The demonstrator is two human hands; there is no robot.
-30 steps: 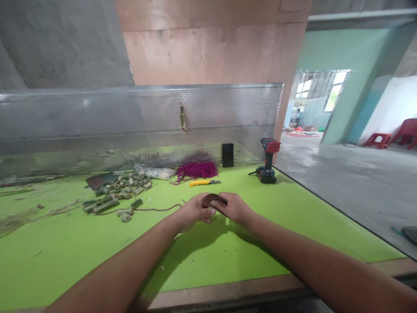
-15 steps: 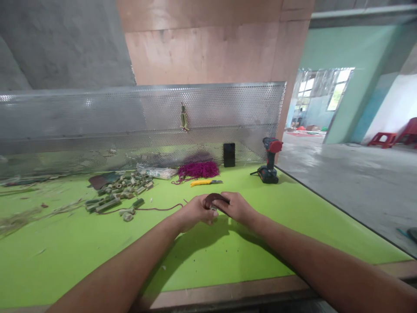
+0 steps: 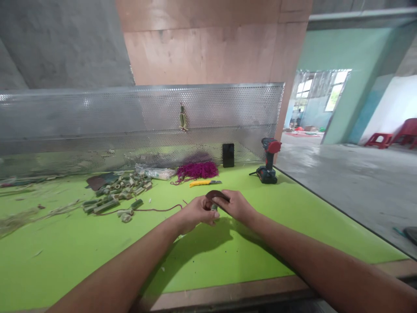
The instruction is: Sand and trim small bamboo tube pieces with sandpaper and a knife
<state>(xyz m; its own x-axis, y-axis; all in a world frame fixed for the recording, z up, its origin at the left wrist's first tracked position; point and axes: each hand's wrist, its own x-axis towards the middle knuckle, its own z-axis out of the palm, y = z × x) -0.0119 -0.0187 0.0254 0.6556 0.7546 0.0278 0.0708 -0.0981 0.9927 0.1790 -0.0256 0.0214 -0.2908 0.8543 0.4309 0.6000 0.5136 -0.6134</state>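
Note:
My left hand [image 3: 194, 213] and my right hand [image 3: 237, 204] meet above the middle of the green table top [image 3: 81, 248]. Both are closed around a dark brown curved piece, likely sandpaper [image 3: 215, 194], wrapped over a small greenish piece [image 3: 213, 207] that only just shows between the fingers. A dark red cord [image 3: 153, 210] runs from the left toward my left hand.
A pile of short green bamboo pieces [image 3: 120, 191] lies to the left. Behind my hands lie a yellow utility knife [image 3: 202, 183], a magenta yarn bundle [image 3: 197, 170], a black phone [image 3: 228, 155] and a red cordless drill [image 3: 267, 163]. A perforated metal screen [image 3: 130, 126] backs the table.
Both hands have shifted slightly, working the brown piece over the small piece between them. Nothing else on the table has moved.

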